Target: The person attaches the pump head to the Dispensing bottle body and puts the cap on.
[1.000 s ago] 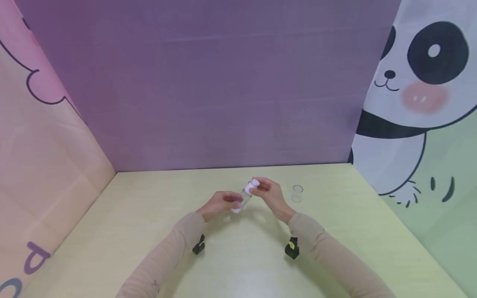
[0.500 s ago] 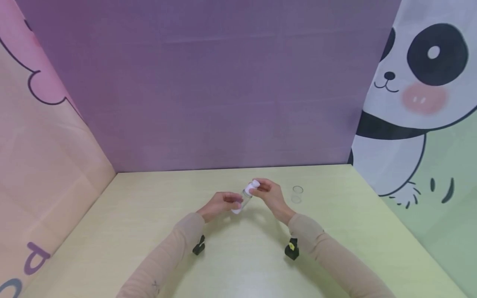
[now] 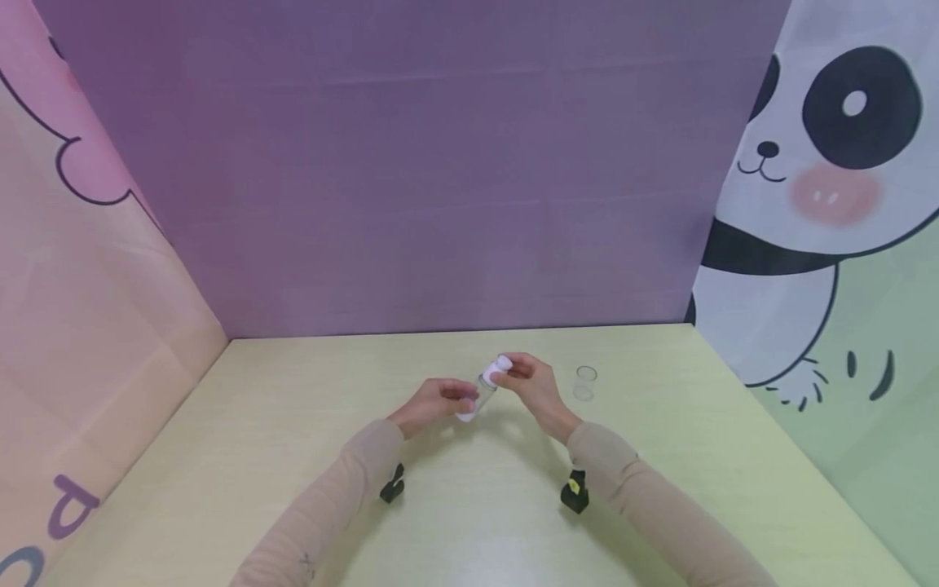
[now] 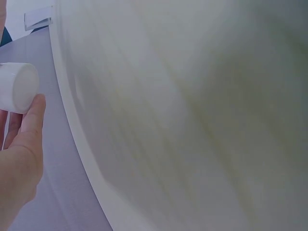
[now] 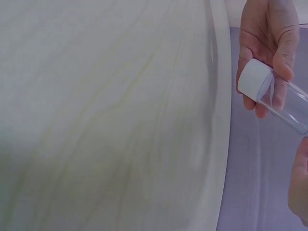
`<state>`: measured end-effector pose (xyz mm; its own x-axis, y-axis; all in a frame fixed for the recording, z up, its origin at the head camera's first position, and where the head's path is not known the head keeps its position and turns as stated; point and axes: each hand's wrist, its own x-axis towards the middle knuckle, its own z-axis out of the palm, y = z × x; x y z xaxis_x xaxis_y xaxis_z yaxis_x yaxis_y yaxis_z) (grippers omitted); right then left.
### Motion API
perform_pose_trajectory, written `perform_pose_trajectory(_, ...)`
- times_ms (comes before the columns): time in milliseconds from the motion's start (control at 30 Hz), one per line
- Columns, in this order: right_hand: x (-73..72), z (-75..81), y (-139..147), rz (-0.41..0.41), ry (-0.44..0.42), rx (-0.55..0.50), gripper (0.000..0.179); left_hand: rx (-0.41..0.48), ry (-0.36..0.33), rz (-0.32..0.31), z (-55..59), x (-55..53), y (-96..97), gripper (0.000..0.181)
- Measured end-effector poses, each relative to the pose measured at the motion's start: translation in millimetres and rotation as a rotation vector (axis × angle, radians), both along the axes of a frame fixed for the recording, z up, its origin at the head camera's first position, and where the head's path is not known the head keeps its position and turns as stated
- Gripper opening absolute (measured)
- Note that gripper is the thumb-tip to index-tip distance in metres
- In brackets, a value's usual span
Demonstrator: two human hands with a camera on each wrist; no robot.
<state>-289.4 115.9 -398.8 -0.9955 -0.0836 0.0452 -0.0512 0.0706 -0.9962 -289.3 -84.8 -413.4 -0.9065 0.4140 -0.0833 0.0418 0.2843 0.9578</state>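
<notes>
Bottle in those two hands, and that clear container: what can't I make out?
Right wrist: edge cuts off part of the bottle and right hand.
Left wrist: edge cuts off the bottle beyond its white end.
Head: left hand covers some of the bottle.
Head: clear container is too small to tell any contents.

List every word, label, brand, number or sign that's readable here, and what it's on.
"d" or "p", slanted, can't tell which: purple letter on left wall.
Blue-grey curve below it: cut off, unreadable.
Mark on left sleeve: too small to read.
Yellow patch: nothing legible.
Bottle: no text visible.
</notes>
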Motion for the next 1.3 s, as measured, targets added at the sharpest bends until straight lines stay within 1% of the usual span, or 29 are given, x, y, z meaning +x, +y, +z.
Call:
perform_pose_trajectory(167, 0.7, -0.2, 0.0, 0.002, 0.002, -0.002, 0.042, -0.014, -0.003, 0.006, -1.0, -1.1, -0.1, 0.04)
perform_pose_trajectory(267, 0.4, -0.1, 1.0, 0.019, 0.012, -0.016, 0.043, -0.023, -0.003, 0.009, -0.5, -1.0, 0.0, 0.039)
perform_pose_trajectory(500, 0.4, 2.8, 5.9, 0.137, 0.06, -0.091, 0.051, -0.058, 0.0, 0.016, 1.9, -1.7, 0.0, 0.038)
perform_pose_trajectory(600, 0.1, 3.8, 7.3, 0.163, 0.079, -0.102, 0.05, -0.058, 0.007, 0.009, 2.1, -2.6, -0.3, 0.038)
perform_pose_trajectory(900, -1.1, 4.4, 7.6, 0.178, 0.085, -0.105, 0.048, -0.027, 0.006, 0.005, 4.2, -1.1, -0.8, 0.04)
perform_pose_trajectory(1067, -1.0, 4.4, 7.8, 0.162, 0.078, -0.104, 0.049, -0.026, 0.004, 0.007, 3.5, -1.7, -0.4, 0.041)
perform_pose_trajectory(1200, -0.9, 5.3, 7.7, 0.15, 0.079, -0.092, 0.05, -0.013, -0.016, 0.013, 3.5, -2.0, 0.3, 0.041)
perform_pose_trajectory(1300, -1.1, 6.7, 7.6, 0.136, 0.077, -0.087, 0.049, 0.0, -0.02, 0.005, 3.4, -2.0, 1.2, 0.042)
